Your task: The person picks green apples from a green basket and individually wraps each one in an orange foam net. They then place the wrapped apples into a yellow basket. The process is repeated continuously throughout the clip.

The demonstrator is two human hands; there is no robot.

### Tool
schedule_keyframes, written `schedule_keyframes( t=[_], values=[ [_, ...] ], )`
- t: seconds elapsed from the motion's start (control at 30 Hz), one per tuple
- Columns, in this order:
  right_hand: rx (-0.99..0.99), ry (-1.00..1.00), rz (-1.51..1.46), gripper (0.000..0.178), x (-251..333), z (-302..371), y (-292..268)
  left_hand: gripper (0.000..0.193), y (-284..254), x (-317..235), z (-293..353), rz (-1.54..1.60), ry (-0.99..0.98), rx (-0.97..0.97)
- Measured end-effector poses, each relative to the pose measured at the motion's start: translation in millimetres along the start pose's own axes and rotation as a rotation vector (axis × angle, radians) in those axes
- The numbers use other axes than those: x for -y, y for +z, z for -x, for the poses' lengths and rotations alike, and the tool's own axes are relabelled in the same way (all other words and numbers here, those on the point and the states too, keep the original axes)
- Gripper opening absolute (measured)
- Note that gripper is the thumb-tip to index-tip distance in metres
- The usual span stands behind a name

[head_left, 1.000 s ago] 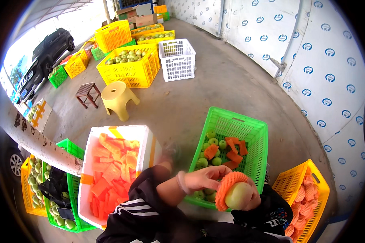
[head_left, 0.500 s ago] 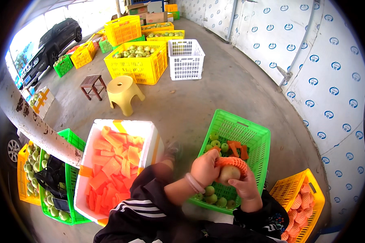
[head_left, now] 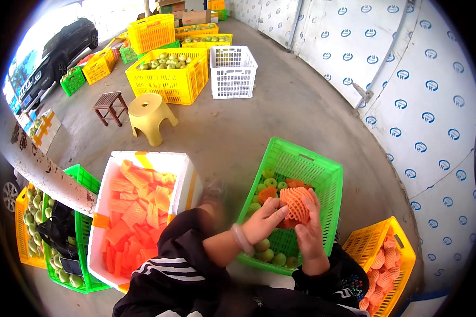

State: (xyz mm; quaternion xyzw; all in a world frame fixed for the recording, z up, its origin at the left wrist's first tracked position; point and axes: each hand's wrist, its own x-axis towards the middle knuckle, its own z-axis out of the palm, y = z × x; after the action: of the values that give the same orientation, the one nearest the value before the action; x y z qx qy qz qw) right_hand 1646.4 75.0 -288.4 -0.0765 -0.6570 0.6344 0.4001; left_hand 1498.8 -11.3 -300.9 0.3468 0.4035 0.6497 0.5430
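Both hands are on a round fruit in an orange foam net sleeve (head_left: 295,205). The net covers nearly all of the fruit. My left hand (head_left: 265,217) is closed at the net's left side, thumb and fingers against it. My right hand (head_left: 310,232) cups the right side, fingers up along the net and thumb below. Beneath them stands a green crate (head_left: 316,171) holding several green round fruits (head_left: 264,255) and orange foam nets (head_left: 267,194). To the left is a white foam box (head_left: 181,174) filled with flat orange foam net sleeves (head_left: 135,214).
At my right, a yellow crate (head_left: 366,239) holds net-wrapped fruit (head_left: 387,261). A slanting pole (head_left: 53,177) crosses fruit crates at my left. Ahead stand a yellow stool (head_left: 152,113), a brown stool (head_left: 110,105), a white crate (head_left: 234,74) and yellow fruit crates (head_left: 166,84).
The foam net, bunched over the fruit's top with the fruit's surface bare before, now covers nearly all of it. My left hand has moved lower; the view has shifted slightly.
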Motion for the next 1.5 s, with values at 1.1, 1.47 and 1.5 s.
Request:
schedule_keyframes(
  t=[1.1,1.47,1.5],
  values=[
    [-0.235,0.13,-0.122,0.042,-5.3,23.4,38.6,0.031,15.6,13.9,-5.4,0.073,0.117,-0.111],
    [-0.453,0.061,-0.602,0.03,121.2,96.5,-124.8,0.028,23.2,7.6,7.9,0.106,-0.048,-0.004],
    [-0.597,0.059,-0.584,0.031,138.0,122.1,-143.2,0.027,23.4,7.0,10.9,0.089,-0.058,0.038]
  ],
)
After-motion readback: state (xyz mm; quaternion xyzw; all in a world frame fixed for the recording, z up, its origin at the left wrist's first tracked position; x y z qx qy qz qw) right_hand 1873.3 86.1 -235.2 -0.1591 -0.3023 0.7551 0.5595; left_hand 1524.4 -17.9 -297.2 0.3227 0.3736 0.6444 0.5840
